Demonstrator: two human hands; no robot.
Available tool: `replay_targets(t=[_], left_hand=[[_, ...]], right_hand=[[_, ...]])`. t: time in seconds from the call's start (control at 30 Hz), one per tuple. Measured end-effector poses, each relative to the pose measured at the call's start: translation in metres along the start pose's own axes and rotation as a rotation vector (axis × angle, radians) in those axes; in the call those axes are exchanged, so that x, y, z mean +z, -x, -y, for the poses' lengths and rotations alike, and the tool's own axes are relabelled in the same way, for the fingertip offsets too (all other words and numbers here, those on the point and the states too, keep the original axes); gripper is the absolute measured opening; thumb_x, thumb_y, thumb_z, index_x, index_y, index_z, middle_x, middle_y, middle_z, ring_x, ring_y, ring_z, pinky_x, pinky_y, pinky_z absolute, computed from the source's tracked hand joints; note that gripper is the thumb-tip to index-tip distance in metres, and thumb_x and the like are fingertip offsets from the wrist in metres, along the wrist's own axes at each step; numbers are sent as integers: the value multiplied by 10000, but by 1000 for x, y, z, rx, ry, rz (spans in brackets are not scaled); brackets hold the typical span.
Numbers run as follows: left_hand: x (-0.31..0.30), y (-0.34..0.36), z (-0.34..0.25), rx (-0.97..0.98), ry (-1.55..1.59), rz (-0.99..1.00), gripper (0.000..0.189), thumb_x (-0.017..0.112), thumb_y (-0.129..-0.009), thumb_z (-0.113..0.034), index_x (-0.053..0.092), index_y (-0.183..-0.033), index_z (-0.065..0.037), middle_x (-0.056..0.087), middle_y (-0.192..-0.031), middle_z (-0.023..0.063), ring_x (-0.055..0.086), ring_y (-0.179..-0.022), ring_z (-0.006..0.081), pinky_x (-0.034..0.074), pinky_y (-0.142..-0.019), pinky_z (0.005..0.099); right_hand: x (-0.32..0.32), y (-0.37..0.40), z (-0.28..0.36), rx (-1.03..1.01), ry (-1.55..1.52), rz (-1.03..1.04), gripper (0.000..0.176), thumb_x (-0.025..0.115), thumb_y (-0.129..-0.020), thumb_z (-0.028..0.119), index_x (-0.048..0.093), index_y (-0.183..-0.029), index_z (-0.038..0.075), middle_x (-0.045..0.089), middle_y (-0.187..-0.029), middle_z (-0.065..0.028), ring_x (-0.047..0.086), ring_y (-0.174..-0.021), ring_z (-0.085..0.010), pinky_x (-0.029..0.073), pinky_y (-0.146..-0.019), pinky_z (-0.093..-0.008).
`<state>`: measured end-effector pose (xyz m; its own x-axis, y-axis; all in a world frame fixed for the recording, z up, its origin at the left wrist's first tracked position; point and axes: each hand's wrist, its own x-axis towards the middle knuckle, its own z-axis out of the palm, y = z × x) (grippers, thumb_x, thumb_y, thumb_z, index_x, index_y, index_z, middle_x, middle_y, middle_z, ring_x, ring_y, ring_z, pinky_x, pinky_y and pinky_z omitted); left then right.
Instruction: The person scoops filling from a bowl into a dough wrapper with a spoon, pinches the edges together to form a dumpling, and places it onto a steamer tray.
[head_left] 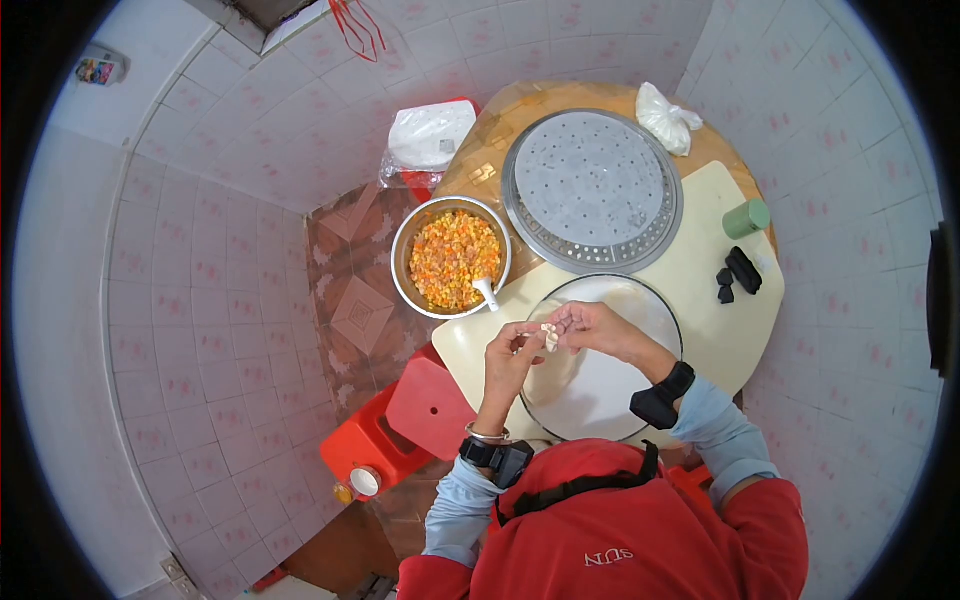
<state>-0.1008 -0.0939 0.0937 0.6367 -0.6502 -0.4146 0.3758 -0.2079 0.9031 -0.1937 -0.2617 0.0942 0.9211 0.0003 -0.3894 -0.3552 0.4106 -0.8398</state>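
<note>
Both the left hand [508,358] and right hand [597,328] pinch the dough [550,338] at the fingertips, over the tray [620,392]. The bowl [402,272], containing filling [452,252] and a spoon [486,292], stands left.

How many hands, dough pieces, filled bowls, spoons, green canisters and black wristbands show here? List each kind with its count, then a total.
Hands: 2 (left hand, right hand)
Dough piece: 1
Filled bowl: 1
Spoon: 1
Green canister: 1
Black wristbands: 2
Total: 8
</note>
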Motion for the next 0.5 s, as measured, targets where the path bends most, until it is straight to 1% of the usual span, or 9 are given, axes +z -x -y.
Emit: replay_targets(t=[0.17,0.3,0.37,0.5], left_hand=[[2,3,-6,-75,39,-20,158,614,-853,-134,603,-970,-29,626,-829,39,597,-723,96,529,-602,242],[1,2,-1,-89,87,-28,193,624,-850,-157,606,-990,-26,644,-824,42,609,-727,93,511,-576,218],[0,2,2,-88,101,-28,194,626,-848,-156,605,-993,-29,643,-821,40,615,-730,98,508,-577,217],[1,5,0,-90,86,-33,172,623,-849,-154,603,-970,-33,641,-813,38,613,-729,92,505,-576,215]], right_hand=[[1,0,0,-9,3,7,344,628,-779,50,535,-1107,6,583,-924,-27,549,-777,-86,450,-601,-220],[1,1,2,2,44,12,346,636,-782,65,537,-1109,12,586,-927,-27,556,-792,-88,436,-590,-208],[2,1,0,-32,59,9,348,641,-786,81,536,-1110,7,600,-916,-29,562,-774,-85,434,-581,-205],[3,0,-1,-12,49,-8,326,639,-794,95,549,-1092,-1,613,-905,-31,567,-744,-82,430,-559,-204]])
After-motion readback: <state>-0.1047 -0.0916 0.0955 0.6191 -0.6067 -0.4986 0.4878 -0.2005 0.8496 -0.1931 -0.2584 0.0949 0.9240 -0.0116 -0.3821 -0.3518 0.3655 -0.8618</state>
